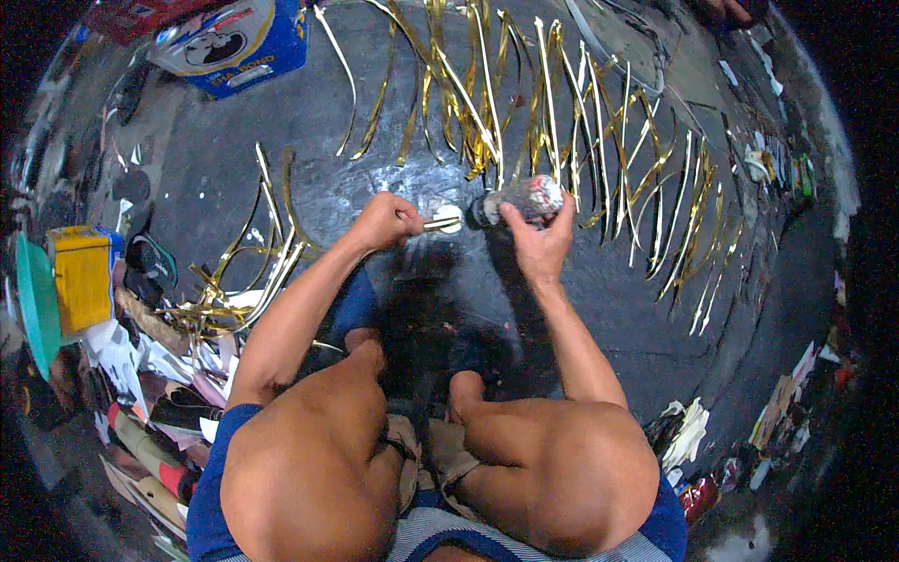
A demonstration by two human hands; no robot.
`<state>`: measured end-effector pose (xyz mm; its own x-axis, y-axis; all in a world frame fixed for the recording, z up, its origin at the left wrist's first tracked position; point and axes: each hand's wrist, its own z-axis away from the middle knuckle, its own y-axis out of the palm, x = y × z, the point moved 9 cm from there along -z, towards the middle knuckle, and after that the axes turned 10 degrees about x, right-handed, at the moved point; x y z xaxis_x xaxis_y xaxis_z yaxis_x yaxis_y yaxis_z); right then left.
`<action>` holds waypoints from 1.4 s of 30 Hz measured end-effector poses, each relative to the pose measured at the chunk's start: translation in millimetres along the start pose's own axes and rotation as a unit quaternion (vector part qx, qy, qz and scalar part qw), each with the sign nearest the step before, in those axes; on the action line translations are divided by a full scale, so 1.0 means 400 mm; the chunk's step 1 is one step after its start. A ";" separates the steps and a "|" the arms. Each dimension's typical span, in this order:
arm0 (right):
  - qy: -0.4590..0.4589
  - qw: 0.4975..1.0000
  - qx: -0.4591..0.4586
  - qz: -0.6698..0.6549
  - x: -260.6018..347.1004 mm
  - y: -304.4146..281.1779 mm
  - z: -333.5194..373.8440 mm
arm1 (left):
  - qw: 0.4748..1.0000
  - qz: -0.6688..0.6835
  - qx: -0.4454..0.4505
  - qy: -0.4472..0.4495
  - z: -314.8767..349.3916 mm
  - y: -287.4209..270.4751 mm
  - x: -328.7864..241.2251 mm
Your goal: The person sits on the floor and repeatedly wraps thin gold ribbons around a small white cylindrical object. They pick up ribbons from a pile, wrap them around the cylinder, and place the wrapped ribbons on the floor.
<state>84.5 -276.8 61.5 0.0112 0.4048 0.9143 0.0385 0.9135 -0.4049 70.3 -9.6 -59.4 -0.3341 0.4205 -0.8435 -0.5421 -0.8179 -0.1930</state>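
Between the thumb and fingers of my left hand (386, 223) is a short gold strip (437, 225), its free end pointing right. That end lies over a small white round patch (449, 214) on the dark floor. My right hand (543, 242) grips a grey bottle-like cylinder (518, 204) lying sideways, its dark end toward the strip and its crumpled white-and-red end to the right. I cannot tell exactly what the cylinder is. Just beyond my hands, several long gold strips (487, 122) lie spread in a row.
More gold strips (272, 225) lie in a loose bundle left of my left arm. A blue box (272, 70) stands far left, a yellow container (80, 276) at the left edge. Scraps (159, 365) heap beside my left leg; pale scraps (688, 433) lie right of my right knee.
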 end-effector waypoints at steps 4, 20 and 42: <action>0.035 0.997 0.074 -0.001 0.007 0.103 0.025 | 0.998 -0.048 -0.045 -0.005 -0.045 0.012 0.006; 0.048 0.982 0.169 0.074 -0.119 0.197 0.049 | 0.946 -0.115 -0.124 0.278 0.041 0.069 -0.202; -0.157 0.833 0.254 -0.465 0.518 -0.297 -0.060 | 0.930 -0.157 -0.122 0.310 0.042 0.078 -0.238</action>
<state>106.4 -302.4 298.9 -0.0517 -0.5705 0.8197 -0.5443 0.7042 0.4558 72.3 -68.5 23.3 0.3599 0.4081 -0.8390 -0.3220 -0.7897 -0.5222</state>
